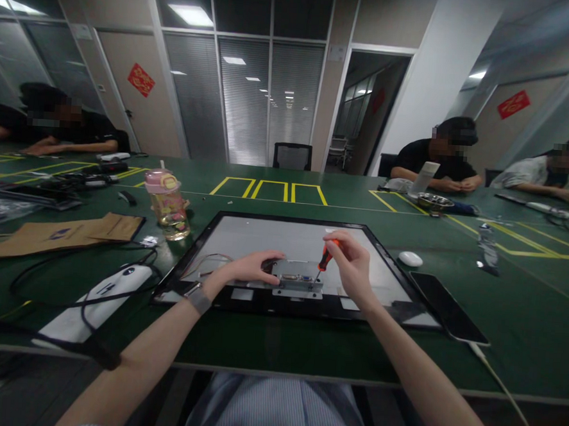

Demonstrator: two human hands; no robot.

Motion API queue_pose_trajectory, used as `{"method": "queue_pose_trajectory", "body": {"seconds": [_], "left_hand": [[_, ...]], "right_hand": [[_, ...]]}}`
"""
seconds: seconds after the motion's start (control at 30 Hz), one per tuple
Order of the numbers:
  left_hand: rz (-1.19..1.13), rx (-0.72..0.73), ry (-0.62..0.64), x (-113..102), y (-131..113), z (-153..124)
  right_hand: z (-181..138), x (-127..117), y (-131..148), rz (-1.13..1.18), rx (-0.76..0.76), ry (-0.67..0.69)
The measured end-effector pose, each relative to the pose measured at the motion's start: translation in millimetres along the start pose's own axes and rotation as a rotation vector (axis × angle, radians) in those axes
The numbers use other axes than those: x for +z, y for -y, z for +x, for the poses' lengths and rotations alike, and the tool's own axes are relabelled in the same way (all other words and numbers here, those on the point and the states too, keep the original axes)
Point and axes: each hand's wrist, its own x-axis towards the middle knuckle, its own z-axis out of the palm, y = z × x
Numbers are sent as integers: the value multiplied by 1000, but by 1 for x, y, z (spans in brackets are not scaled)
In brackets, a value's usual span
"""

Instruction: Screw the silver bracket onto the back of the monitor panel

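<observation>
A flat monitor panel (245, 233) lies face down on the green table, its grey metal back up. A small metal port bracket (298, 279) sits near the panel's front edge. My right hand (353, 262) is closed on a small screwdriver (325, 256) with an orange and black handle, tip down on the bracket. My left hand (252, 267) rests on the panel just left of the bracket, fingers curled and pressed against it. Thin wires (209, 260) run across the panel by my left wrist.
A pink-lidded bottle (168, 206) stands left of the panel beside brown paper bags (61, 231). A white stand base (100, 298) and black cables lie front left. A white mouse (410, 258) and a phone (447, 306) lie right. Other people sit along the far sides.
</observation>
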Motion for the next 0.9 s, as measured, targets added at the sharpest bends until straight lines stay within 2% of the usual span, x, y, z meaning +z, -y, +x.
{"method": "queue_pose_trajectory", "body": {"seconds": [0.2,0.37,0.5,0.77,0.9], "left_hand": [[-3,-10,-3,0,-1,0],[2,-18,-5,-1,-1,0],[11,-21,-7,0,-1,0],[-5,-10,-7,0,-2,1],[-13,8,-3,0,0,1]], "right_hand": [[4,-1,-4,277,139,73],[5,-1,-3,286,153,47],[5,-1,-3,308,183,129],[1,-1,2,102,53,168],[-1,0,0,-72,-43,60]]}}
